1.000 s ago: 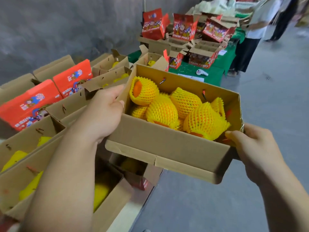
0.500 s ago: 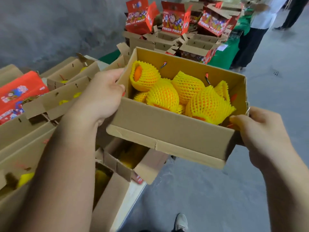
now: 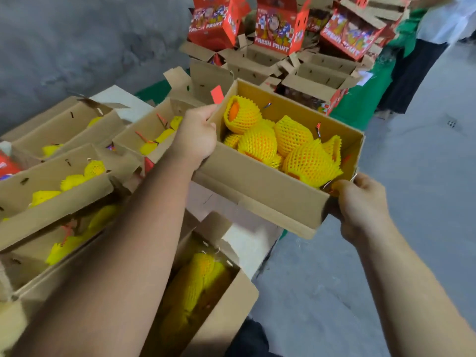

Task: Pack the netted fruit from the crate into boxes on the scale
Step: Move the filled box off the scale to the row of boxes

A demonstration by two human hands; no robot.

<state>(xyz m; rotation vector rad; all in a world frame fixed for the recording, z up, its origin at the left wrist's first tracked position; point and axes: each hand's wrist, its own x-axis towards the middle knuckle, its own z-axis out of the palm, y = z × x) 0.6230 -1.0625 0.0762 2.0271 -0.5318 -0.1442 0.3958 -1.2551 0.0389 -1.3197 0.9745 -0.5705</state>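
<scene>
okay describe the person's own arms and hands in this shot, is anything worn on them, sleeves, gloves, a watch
Both forearms are bare as far up as the picture shows: no sleeves in view. The left hand and the right hand wear no gloves. No watch, bracelet or ring can be seen on either, and no marks or tape. The fingernails that show look short.

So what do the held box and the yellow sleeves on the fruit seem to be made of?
Held box: brown cardboard, probably corrugated, matte, with folded flaps and creases. Yellow sleeves: apparently soft foam mesh, matte, with an open diamond net pattern and frilled ends.
</scene>
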